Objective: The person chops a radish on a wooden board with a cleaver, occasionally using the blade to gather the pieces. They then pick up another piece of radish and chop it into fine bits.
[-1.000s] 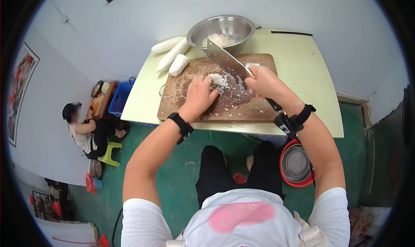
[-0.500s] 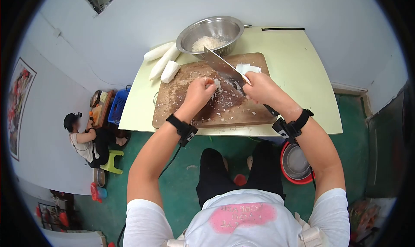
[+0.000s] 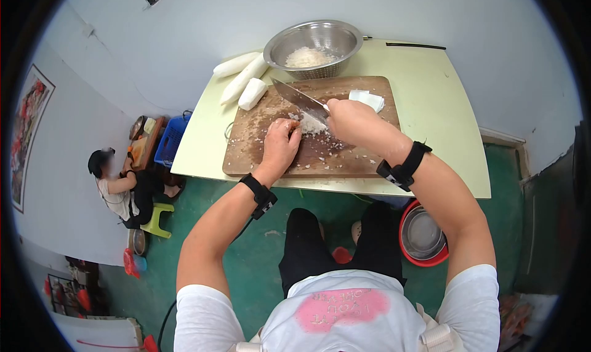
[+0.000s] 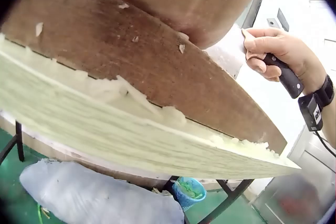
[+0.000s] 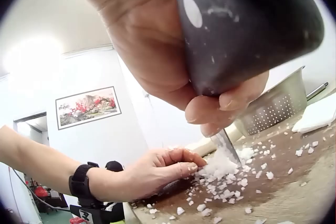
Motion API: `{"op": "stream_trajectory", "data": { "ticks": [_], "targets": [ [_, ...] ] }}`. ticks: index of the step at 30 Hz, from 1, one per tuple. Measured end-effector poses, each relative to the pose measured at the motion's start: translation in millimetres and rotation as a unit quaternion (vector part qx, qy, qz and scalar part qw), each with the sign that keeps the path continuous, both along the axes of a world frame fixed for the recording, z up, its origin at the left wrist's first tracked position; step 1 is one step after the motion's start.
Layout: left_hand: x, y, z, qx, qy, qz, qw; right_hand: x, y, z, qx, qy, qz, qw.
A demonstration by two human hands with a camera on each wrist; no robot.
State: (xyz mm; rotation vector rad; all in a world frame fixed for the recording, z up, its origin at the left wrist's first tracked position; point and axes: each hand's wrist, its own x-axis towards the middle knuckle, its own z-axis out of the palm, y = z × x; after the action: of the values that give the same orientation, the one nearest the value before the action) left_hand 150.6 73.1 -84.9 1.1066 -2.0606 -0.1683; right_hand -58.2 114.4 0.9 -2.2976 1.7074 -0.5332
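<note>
- R hand (image 3: 360, 123) grips knife (image 3: 300, 98), fingers curled round black handle; blade slants up-left over cutting bd (image 3: 243, 154), its lower part in among chopped white bits (image 3: 313, 126) per R wrist view.
- L hand (image 3: 281, 146) on bd's L side, fingers bent, thumb near fingertips, tips touching L edge of pile; can't tell if it pinches any bits.
- Chopped white bits heaped mid-bd betw. both hands, loose crumbs scattered around; more scraps along near edge of table (image 3: 440, 118), seen in L wrist view.
- Colander (image 3: 320, 72), metal, just behind bd, w/ white shreds (image 3: 308, 57) inside.
- 2 long white veg (image 3: 244, 84) lie L of colander; short white pc (image 3: 253, 94) at bd's far-L corner.
- Folded white sheet (image 3: 368, 98) on bd, far-R part; thin black strip (image 3: 415, 45) near table's back edge.
- Red basin (image 3: 404, 228) on green floor below table, R side, w/ round metal sieve (image 3: 422, 234) in it.
- Other person (image 3: 118, 189) sits far L on green stool (image 3: 159, 221), nr blue basket (image 3: 172, 141).
- Framed floral pic (image 5: 88, 107) on wall.
</note>
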Motion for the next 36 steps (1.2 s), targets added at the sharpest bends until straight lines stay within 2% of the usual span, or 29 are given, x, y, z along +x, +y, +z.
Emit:
{"op": "stream_trajectory", "data": {
  "ticks": [5,8,10,11,13,15,16,20,21,23,26,28,31,34,36],
  "targets": [
    [1,0,0,0.026,0.015,0.001,1.0,4,-2,-7,0.022,0.022,0.007,1.0],
    [0,-7,-2,-0.019,0.047,0.019,0.999,4,1,-2,0.056,-0.017,-0.011,0.998],
    [1,-21,-6,-0.072,-0.005,0.103,0.992,4,3,-11,0.037,0.0,-0.02,0.999],
    [3,-30,-4,-0.073,-0.005,0.102,0.992,2,3,-10,0.035,0.001,-0.022,0.999],
    [5,-48,3,0.044,-0.073,0.116,0.99,-3,4,-3,0.077,-0.037,-0.022,0.996],
    [1,-51,8,0.051,-0.076,0.103,0.99,-5,5,1,0.039,-0.032,-0.055,0.997],
    [-3,-47,10,0.081,-0.06,0.082,0.992,-7,6,1,0.006,-0.027,-0.086,0.996],
    [-23,-16,25,0.174,0.006,0.004,0.985,-21,-1,-11,0.028,0.016,-0.06,0.998],
    [-23,-11,22,0.172,0.006,0.001,0.985,-19,4,-10,0.014,0.006,-0.045,0.999],
    [-16,1,14,-0.024,-0.017,0.016,0.999,-15,8,-7,0.002,-0.003,-0.024,1.0],
    [-6,15,3,-0.01,-0.027,0.015,0.999,-7,8,-8,0.0,-0.031,-0.011,0.999],
    [-5,20,-1,-0.024,-0.024,0.006,0.999,-6,4,-7,0.02,0.001,0.016,1.0],
    [-4,20,-2,-0.009,0.009,-0.001,1.0,-3,9,2,0.013,-0.035,-0.006,0.999],
    [-4,20,0,0.002,0.015,0.007,1.0,3,8,-6,0.042,0.019,0.022,0.999],
    [-5,20,0,0.0,0.018,0.005,1.0,1,8,-3,0.033,0.006,0.014,0.999]
  ]
}}
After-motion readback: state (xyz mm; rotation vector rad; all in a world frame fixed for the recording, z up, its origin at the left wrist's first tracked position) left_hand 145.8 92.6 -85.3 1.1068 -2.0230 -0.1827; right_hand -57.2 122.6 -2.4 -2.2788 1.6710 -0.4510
